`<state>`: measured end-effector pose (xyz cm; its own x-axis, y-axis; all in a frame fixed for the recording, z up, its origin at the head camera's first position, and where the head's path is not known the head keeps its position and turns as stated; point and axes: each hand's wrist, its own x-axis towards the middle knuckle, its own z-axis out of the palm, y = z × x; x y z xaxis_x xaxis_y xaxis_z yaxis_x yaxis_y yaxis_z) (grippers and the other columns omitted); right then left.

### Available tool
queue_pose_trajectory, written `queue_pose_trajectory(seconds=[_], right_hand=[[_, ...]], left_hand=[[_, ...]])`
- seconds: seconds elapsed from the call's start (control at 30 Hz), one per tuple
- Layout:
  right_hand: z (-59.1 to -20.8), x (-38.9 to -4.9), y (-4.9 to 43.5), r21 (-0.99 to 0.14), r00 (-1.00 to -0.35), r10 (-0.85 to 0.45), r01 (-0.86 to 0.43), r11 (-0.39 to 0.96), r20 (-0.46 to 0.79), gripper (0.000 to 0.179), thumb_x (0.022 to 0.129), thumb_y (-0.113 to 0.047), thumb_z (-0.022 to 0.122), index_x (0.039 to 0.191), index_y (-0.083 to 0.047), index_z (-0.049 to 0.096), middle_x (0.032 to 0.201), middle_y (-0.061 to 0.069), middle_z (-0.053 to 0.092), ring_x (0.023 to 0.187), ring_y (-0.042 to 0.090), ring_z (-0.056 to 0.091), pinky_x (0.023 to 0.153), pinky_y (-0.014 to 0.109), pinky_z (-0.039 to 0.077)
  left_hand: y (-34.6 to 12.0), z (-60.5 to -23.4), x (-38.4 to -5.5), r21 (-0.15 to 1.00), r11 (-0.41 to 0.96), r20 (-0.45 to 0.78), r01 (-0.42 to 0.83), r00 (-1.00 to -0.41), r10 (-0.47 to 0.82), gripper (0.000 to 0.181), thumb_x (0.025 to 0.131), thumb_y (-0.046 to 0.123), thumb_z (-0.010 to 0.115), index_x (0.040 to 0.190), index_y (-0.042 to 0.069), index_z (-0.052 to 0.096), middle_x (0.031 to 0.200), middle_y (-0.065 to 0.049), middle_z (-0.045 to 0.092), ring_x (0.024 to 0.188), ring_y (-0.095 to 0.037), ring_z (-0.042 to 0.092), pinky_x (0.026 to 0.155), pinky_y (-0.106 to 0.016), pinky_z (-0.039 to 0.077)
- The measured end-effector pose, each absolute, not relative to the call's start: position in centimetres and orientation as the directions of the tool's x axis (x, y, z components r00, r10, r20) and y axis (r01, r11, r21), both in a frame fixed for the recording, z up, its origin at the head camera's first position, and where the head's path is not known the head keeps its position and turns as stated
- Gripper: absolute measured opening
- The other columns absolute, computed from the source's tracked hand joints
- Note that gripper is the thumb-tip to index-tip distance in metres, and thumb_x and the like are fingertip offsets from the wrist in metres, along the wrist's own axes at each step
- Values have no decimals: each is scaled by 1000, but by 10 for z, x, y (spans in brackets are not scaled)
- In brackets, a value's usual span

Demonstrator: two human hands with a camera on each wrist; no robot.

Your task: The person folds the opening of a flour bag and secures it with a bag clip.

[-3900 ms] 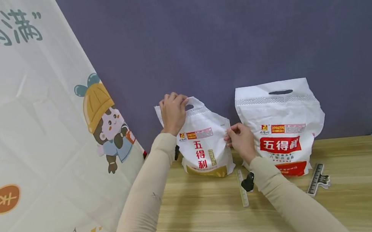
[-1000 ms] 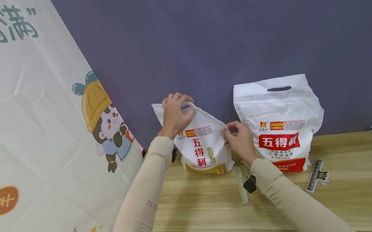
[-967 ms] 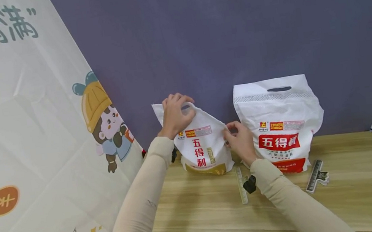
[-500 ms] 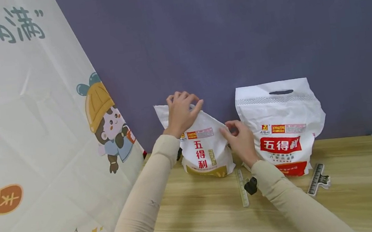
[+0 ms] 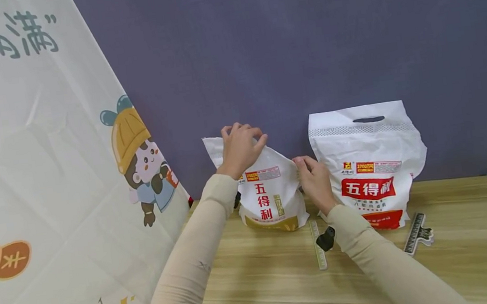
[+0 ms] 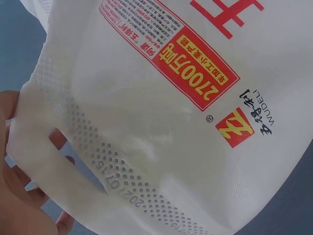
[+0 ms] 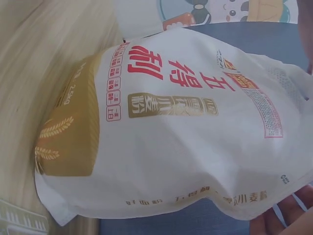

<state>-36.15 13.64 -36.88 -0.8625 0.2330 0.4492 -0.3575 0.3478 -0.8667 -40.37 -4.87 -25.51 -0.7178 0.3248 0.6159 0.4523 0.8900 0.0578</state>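
Note:
A white flour bag with red characters and a gold base stands on the table; its top slopes down to the right. My left hand grips its top edge at the handle. In the left wrist view some fingers show behind the handle strip and through the slot. The bag's upper right corner is pinched by my right hand, thumb against the edge. The right wrist view has the bag side-on, with the right fingers at its lower right.
A second white flour bag with red labels stands close by on the right. In front lie a pale green ruler-marked strip and a piano-key clip. A dark backdrop hangs behind; a printed white sheet borders the left.
My left hand has slid right along the bag's top edge, covering the handle slot. My right hand has shifted up slightly to the corner, and the bag's top now slopes more.

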Motion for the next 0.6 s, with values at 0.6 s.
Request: queue_pose_trajectory(seconds=[0.6], right_hand=[[-376, -366, 141, -916, -925, 147, -306, 260, 350, 36, 106, -32, 56, 128, -6, 69, 127, 15, 70, 113, 29, 65, 98, 46, 54]], left_hand=[[-55, -260, -407, 80, 876, 534, 476, -763, 365, 31, 95, 56, 66, 100, 28, 76, 108, 7, 74, 115, -18, 56, 119, -57, 21]])
